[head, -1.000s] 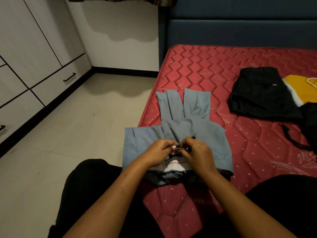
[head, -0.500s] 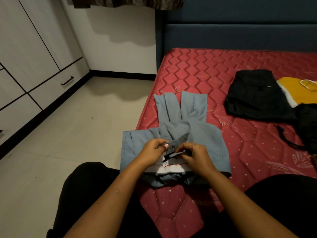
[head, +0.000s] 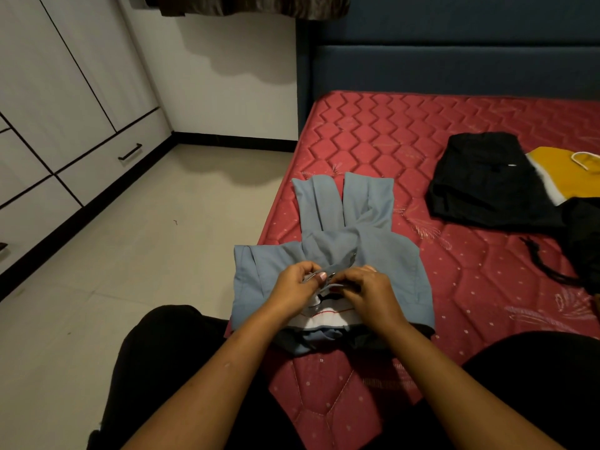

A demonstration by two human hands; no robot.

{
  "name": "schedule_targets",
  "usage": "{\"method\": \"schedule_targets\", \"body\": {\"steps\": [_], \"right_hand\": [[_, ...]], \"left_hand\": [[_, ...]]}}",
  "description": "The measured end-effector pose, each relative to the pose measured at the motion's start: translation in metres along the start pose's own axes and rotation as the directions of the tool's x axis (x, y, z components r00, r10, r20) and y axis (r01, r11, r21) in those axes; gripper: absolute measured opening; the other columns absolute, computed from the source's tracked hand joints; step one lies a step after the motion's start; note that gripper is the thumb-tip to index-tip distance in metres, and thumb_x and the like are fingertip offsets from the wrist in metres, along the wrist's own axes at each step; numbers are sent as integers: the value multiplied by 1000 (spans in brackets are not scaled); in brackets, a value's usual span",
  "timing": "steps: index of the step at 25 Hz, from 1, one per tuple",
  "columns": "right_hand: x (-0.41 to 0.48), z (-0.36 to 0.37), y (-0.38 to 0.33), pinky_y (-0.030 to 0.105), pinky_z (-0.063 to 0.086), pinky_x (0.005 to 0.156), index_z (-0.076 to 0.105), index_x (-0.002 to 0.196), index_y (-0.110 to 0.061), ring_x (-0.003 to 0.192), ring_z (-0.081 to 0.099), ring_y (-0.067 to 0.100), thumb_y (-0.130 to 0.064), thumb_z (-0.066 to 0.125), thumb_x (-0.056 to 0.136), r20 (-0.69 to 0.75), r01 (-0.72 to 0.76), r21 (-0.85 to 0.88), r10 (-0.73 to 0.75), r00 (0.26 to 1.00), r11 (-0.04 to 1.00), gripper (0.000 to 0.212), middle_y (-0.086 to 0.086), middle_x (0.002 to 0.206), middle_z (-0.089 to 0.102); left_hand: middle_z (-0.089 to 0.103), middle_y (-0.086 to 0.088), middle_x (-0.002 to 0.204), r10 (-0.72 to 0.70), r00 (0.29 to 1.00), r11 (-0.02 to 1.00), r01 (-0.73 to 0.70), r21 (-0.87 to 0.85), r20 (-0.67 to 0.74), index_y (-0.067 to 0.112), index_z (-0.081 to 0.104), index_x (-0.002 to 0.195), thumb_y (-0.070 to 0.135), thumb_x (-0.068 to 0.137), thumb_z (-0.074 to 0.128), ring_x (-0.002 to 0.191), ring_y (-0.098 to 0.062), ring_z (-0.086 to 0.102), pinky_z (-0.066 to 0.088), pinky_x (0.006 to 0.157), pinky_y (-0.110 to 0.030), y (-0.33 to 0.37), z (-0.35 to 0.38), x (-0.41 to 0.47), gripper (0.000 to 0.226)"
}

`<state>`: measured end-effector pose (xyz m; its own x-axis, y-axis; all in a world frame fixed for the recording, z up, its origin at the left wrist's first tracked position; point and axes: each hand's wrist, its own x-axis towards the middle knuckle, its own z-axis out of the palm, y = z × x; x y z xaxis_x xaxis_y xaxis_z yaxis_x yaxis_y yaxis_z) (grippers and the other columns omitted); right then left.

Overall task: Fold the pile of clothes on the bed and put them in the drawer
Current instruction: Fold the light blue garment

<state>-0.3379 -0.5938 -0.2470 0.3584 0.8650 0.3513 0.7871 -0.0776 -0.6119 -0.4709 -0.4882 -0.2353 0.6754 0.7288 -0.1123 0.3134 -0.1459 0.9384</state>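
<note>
Grey-blue trousers lie on the near left corner of the red mattress, legs pointing away from me. My left hand and my right hand meet at the open waistband, each pinching one side of the fastening tab. The white waistband lining shows just below my fingers. Further right lies a folded black garment, with a yellow and white garment beside it and more dark cloth with a drawstring at the right edge.
White wardrobe drawers with black handles line the left wall across a pale tiled floor. A dark blue headboard stands behind the mattress. My legs in black trousers straddle the mattress corner.
My hands stay at the waistband; the fingers have drawn the two sides of the fastening closer together. The camera has tilted slightly.
</note>
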Motion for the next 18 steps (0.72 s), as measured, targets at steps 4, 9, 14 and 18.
{"method": "schedule_targets", "body": {"steps": [4, 9, 14, 18], "right_hand": [[-1, 2, -3, 25, 47, 66, 74, 81, -17, 72, 62, 19, -15, 74, 71, -51, 50, -15, -50, 997, 999, 11, -2, 76, 71], [-3, 5, 4, 30, 53, 68, 70, 82, -17, 75, 65, 16, -12, 79, 75, -72, -108, 113, 117, 991, 988, 12, -3, 76, 70], [-3, 7, 4, 28, 54, 77, 72, 89, -16, 81, 67, 13, -5, 74, 77, -46, -133, 162, 142, 989, 978, 16, -4, 84, 73], [-3, 4, 5, 17, 52, 78, 75, 91, -13, 82, 68, 7, -1, 72, 78, -27, -148, 199, 157, 987, 969, 18, -5, 86, 73]], "left_hand": [[54, 9, 58, 5, 1000, 1000, -5, -1, 1, 23, 58, 75, 17, 93, 60, 52, -2, 46, 39, 55, -21, 0, 8, -1, 20], [49, 12, 50, 47, 997, 995, -52, 80, 54, 18, 59, 76, 13, 94, 58, 48, 2, 41, 34, 53, -19, 4, 10, -1, 19], [49, 11, 59, 84, 995, 968, -94, 232, 51, 17, 60, 80, 17, 96, 56, 56, -3, 44, 36, 60, -24, 6, 6, 0, 15], [50, 11, 61, 97, 993, 964, -109, 242, 63, 19, 58, 81, 15, 95, 56, 57, -1, 44, 35, 57, -20, 3, 3, 0, 15]]}}
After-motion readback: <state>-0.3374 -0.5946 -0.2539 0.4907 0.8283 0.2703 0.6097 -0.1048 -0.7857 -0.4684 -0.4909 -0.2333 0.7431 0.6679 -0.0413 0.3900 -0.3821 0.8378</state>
